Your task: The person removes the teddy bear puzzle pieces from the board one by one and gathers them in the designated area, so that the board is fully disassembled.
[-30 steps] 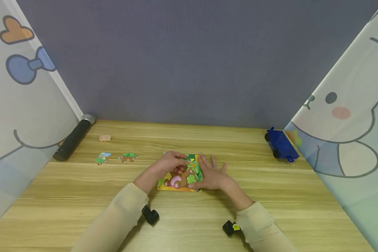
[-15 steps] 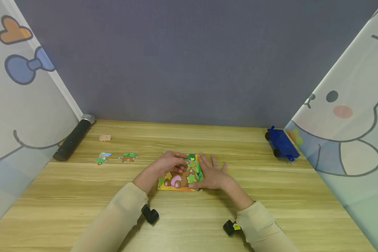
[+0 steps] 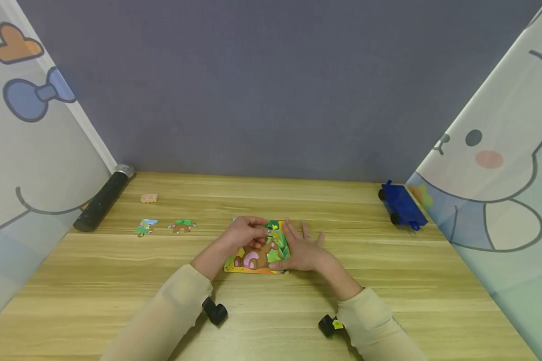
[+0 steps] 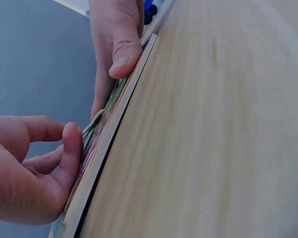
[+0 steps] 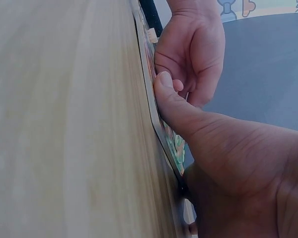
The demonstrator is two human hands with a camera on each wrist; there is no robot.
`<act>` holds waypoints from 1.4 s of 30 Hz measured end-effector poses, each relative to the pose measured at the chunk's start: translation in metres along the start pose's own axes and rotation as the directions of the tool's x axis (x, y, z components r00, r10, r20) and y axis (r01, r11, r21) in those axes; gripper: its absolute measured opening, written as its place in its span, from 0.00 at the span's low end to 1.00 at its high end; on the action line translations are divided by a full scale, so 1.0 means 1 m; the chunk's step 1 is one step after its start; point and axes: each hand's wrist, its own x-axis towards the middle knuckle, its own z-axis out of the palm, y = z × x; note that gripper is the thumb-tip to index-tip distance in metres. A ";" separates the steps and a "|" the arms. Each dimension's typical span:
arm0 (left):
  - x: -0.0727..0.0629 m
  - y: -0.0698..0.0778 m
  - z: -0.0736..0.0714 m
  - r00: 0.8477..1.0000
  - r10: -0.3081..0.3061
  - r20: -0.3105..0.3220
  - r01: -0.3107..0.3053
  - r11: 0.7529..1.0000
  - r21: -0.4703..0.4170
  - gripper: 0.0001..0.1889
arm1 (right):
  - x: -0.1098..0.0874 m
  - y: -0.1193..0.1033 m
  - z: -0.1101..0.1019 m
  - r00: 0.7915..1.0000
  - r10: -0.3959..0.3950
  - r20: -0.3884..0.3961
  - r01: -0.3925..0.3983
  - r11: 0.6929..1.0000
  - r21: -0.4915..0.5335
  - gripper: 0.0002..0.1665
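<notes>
pinching a thin piece point(image 4: 93, 122) over the puzzle board point(image 3: 240, 269), the left hand point(image 3: 246, 233) has hardly moved this last second, right hand point(image 3: 301, 252) spread upon the puzzle board's right edge, so fitting seems unfinished.

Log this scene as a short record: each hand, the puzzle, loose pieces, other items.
Left hand: pinches a thin piece, tilted, at the bear puzzle
Right hand: spread, thumb on the puzzle
Puzzle: flat on the table, partly hidden by hands
Loose pieces: two, left of puzzle; one green-blue, one green-brown
Others: pinkish block, black cylinder, blue wheeled toy
</notes>
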 end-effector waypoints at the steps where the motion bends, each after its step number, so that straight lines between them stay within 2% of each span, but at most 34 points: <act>1: 0.000 0.000 0.001 1.000 0.002 -0.007 -0.002 1.000 -0.001 0.21 | 0.000 0.000 0.000 1.000 -0.001 0.001 0.001 1.000 0.000 0.74; 10: 0.001 -0.003 0.011 0.995 0.039 -0.094 -0.038 0.999 0.011 0.17 | 0.000 -0.001 0.000 1.000 -0.002 -0.004 0.002 1.000 -0.009 0.74; 17: 0.001 -0.002 0.015 0.989 0.060 -0.132 -0.054 0.998 0.043 0.22 | -0.001 0.000 -0.001 1.000 -0.002 -0.004 0.002 1.000 -0.003 0.74; 26: 0.002 -0.002 0.014 0.991 0.057 -0.122 -0.050 0.997 0.065 0.22 | -0.001 0.000 -0.002 1.000 -0.002 0.001 0.002 1.000 -0.004 0.74; 34: 0.003 -0.003 0.007 0.993 0.015 -0.120 -0.015 1.000 0.001 0.22 | -0.002 -0.003 -0.004 1.000 -0.001 0.006 0.001 1.000 0.000 0.74; 42: 0.001 -0.001 -0.005 0.997 0.024 -0.069 -0.029 0.997 -0.070 0.24 | -0.001 -0.003 -0.004 1.000 -0.001 0.004 0.001 1.000 0.004 0.75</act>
